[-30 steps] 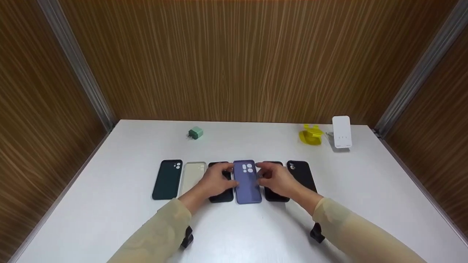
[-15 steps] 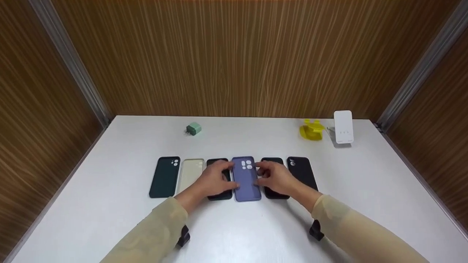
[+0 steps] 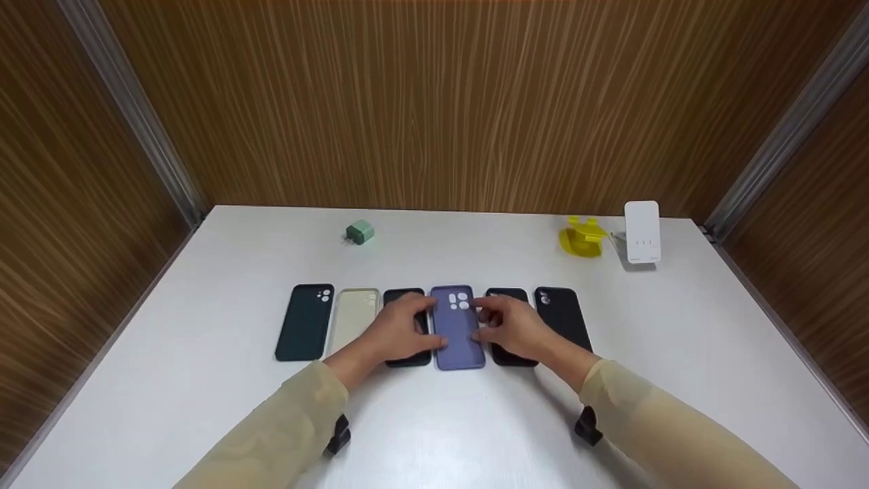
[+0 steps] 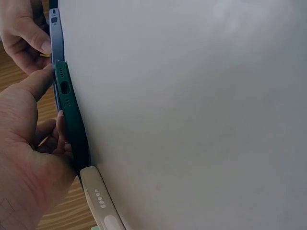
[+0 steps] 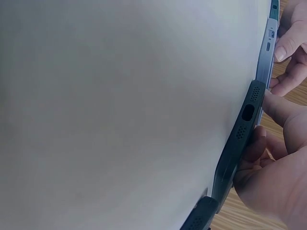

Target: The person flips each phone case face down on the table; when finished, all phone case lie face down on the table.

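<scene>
A purple phone case (image 3: pixel 463 339) with camera cutouts lies on the white table, between both hands. My left hand (image 3: pixel 396 331) holds its left edge, index finger near the top corner and thumb lower down. On the opposite edge, my right hand (image 3: pixel 514 329) grips with thumb and index finger, its other fingers curled under. Beneath the left hand a dark phone case (image 3: pixel 409 360) is partly covered; the right hand partly covers another dark case (image 3: pixel 514 358). The wrist views show the purple case's bottom edge (image 4: pixel 56 36) with port cutouts, fingertips right at its sides.
The row continues left with a cream case (image 3: pixel 352 316) and a dark green case (image 3: pixel 304 322), and right with a black case (image 3: pixel 565 316). Farther back stand a green charger plug (image 3: pixel 360 231), a yellow stand (image 3: pixel 582 238) and a white phone stand (image 3: pixel 642 232). Wood-grain panels enclose the table.
The head view has tilted a little, so the table and everything on it sit higher in frame. Both hands keep their places at the purple case's edges.
</scene>
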Demonstrator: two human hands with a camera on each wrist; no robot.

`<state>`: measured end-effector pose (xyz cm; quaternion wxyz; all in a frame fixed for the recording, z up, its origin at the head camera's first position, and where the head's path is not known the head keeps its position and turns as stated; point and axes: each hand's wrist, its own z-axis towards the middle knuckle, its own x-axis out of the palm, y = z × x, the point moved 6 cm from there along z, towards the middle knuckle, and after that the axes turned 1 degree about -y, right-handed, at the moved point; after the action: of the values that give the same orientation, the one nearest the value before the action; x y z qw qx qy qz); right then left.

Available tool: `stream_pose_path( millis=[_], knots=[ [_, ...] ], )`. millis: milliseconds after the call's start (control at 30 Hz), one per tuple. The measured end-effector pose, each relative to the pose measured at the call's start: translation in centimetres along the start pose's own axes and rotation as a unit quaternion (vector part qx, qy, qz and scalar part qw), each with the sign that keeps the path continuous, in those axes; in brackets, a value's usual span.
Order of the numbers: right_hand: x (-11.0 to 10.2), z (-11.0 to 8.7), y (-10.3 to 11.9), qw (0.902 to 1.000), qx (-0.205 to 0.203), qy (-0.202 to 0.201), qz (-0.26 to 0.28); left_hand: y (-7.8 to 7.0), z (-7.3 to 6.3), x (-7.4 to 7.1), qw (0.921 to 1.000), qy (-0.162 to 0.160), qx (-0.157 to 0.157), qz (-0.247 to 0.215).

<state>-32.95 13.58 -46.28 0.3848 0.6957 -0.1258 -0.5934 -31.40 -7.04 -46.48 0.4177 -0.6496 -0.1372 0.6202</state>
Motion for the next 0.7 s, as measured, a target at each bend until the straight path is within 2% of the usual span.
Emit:
stream_pose_path(
  millis=[433,700],
  knots=[
    [0.02,-0.07,-0.14,1.0,0.002,0.001,0.004,-0.35,0.01,0.43,0.9999,0.002,0.012,0.009],
    [-0.13,-0.01,-0.14,1.0,-0.003,0.005,0.002,-0.56,-0.05,0.5,0.9997,-0.009,-0.019,0.012]
  ],
)
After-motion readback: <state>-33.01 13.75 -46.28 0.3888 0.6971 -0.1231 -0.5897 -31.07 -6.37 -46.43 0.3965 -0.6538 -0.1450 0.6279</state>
